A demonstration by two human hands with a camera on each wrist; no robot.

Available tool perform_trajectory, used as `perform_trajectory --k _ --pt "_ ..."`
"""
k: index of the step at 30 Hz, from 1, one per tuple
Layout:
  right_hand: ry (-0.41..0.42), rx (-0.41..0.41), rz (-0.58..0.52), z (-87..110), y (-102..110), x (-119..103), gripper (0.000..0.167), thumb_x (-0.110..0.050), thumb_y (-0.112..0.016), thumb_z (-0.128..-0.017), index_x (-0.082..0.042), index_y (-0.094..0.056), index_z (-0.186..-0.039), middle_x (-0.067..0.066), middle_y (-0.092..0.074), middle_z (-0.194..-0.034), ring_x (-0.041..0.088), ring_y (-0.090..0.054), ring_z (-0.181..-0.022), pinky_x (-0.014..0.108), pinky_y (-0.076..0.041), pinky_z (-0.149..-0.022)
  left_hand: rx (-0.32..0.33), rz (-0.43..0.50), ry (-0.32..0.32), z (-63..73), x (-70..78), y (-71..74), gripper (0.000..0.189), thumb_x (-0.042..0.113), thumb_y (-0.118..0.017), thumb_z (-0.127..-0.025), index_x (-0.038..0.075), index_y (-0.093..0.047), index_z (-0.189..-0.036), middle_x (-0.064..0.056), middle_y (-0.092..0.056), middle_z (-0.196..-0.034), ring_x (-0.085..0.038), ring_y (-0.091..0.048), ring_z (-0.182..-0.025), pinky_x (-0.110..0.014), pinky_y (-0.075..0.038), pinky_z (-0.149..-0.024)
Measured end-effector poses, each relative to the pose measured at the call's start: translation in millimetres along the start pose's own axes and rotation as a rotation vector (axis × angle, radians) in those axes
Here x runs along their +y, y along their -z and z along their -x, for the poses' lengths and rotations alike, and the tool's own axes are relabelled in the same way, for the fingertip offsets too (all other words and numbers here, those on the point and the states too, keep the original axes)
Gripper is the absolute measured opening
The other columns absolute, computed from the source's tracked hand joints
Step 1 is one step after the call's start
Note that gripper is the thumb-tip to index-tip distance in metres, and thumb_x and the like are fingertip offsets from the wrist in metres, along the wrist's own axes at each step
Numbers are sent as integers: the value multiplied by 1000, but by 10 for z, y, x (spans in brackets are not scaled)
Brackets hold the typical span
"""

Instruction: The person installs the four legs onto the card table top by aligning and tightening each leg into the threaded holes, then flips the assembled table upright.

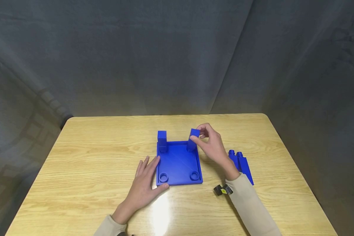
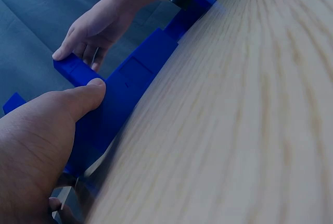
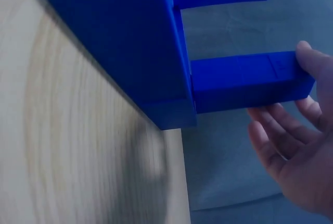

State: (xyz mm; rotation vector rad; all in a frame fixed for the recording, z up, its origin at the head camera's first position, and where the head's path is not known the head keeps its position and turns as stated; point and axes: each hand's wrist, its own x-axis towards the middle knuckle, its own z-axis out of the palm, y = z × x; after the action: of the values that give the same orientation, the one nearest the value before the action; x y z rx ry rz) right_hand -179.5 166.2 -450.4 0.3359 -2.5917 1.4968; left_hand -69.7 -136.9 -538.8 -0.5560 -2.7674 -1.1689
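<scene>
**Right hand is pinching a blue post on the square base**

The blue tray-like square base (image 1: 178, 165) is lying on the wooden table (image 1: 85, 164) with its rim facing up. At its far right corner a square post (image 3: 244, 81) is standing on end, and the right hand (image 1: 214, 147) is pinching it near the top, thumb on one side and fingers bending against another, closed only as far as the post's thickness is allowing. Whether the post's foot is sitting fully home, the pictures are not showing.

At the base's near left corner the left hand (image 1: 144, 188) is spreading wide, fingers touching the left wall and thumb touching the near wall, apparently bracing rather than gripping.

A second post (image 1: 162, 139) is standing at the base's far left corner, and two round sockets (image 1: 163, 177) are showing at its near corners. To the right of the base two loose posts (image 1: 245, 167) with ribbed round necks are lying side by side, partly hidden by the right arm.

The pieces are looking like rigid plastic, probably light and slightly slick, the narrow necks seeming weakest. Opposite flat faces are offering the post's surest hold; the base, likely sliding easily, is suiting steadying by its outer walls
</scene>
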Motion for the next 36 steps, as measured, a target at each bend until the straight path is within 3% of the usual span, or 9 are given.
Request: perform_trajectory --k 4,9,13,17,23,30,36 --pt "-20 -2 -9 8 -12 -17 38 -22 -85 -101 -7 -63 -128 14 -72 -115 30 -69 -103 42 -58 -92 1 -1 -1 1 0 4 103 56 -82 -93 16 -34 -176 -12 -41 -177 -50 -22 -166 -74 -11 -133" --pt "-15 -28 -4 8 4 -11 46 -23 -85 -101 -6 -62 -137 15 -71 -129 34 -67 -114 51 -56 -101 -4 1 4 3 1 5 104 56 -82 -93 16 -34 -176 -12 -41 -177 -51 -22 -166 -75 -11 -133" --pt "52 -60 -4 -15 28 10 58 -20 -83 -101 -4 -57 -151 17 -70 -138 36 -63 -124 60 -51 -112 -2 4 4 2 0 3 103 56 -82 -93 15 -34 -175 -12 -41 -177 -50 -22 -166 -75 -11 -133" --pt "154 -102 -42 -32 64 41 54 -11 -73 -107 -2 -55 -157 19 -69 -143 37 -61 -134 63 -46 -118 0 -4 0 -3 -4 3 103 58 -80 -94 15 -35 -175 -12 -41 -177 -50 -22 -167 -74 -11 -133" --pt "207 -157 -99 -23 110 87 42 -7 -57 -112 -3 -63 -154 18 -64 -154 36 -56 -145 61 -42 -123 1 -1 -3 -7 -1 6 103 59 -80 -94 14 -35 -175 -12 -41 -177 -49 -22 -167 -74 -11 -133" --pt "192 -147 -88 -25 120 98 39 -6 -63 -110 -1 -66 -149 17 -67 -150 36 -58 -142 59 -44 -122 -1 -5 -6 -15 0 4 103 59 -80 -93 15 -35 -175 -12 -41 -177 -49 -22 -167 -74 -10 -133" --pt "131 -114 -83 -14 105 91 36 -7 -72 -106 0 -65 -141 19 -69 -142 38 -61 -135 59 -45 -121 0 1 -8 -5 -2 5 103 60 -79 -94 15 -35 -175 -13 -42 -176 -49 -22 -167 -74 -10 -133"
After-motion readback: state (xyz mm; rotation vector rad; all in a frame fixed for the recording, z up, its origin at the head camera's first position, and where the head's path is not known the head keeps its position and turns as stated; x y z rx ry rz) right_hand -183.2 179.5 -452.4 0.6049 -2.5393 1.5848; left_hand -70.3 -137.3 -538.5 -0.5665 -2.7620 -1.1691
